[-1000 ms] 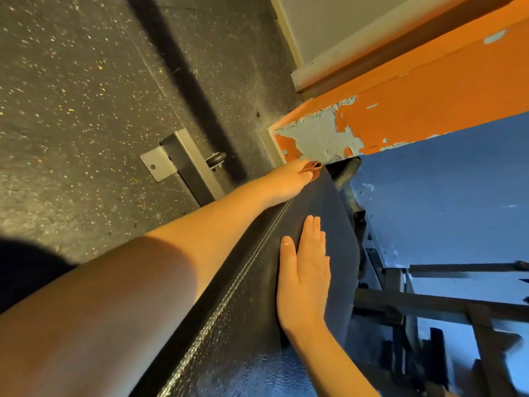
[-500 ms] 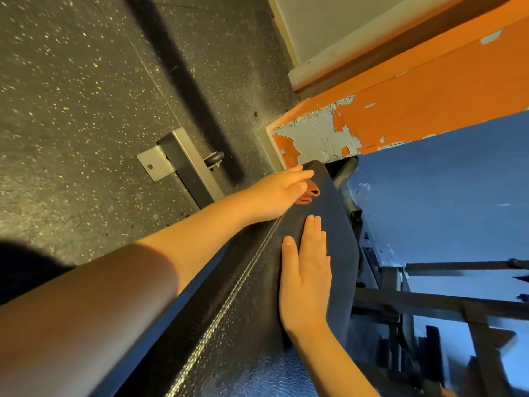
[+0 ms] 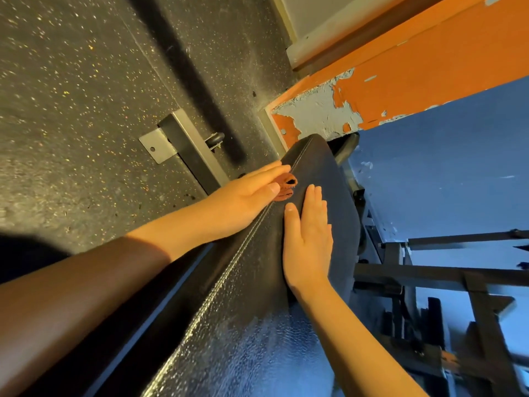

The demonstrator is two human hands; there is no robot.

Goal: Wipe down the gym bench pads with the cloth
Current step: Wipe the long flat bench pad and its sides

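Note:
The black textured gym bench pad (image 3: pixel 329 179) runs from the bottom centre up to the orange wall corner. My left hand (image 3: pixel 243 196) lies along the pad's left stitched edge and pinches a bunched orange cloth (image 3: pixel 286 186) between thumb and fingers, against the pad near its far end. Most of the cloth is hidden under the hand. My right hand (image 3: pixel 309 239) rests flat on top of the pad, fingers straight and together, just right of the cloth.
Dark speckled rubber floor (image 3: pixel 71 96) fills the left. A metal bench foot with a bolt plate (image 3: pixel 177 138) stands on it beside the pad. An orange wall with peeling paint (image 3: pixel 415 81) rises past the pad's end. A dark metal frame (image 3: pixel 429 276) lies to the right.
My left hand has slid the cloth back toward me along the pad's left edge, uncovering the pad's far end. My right hand has stayed flat in place.

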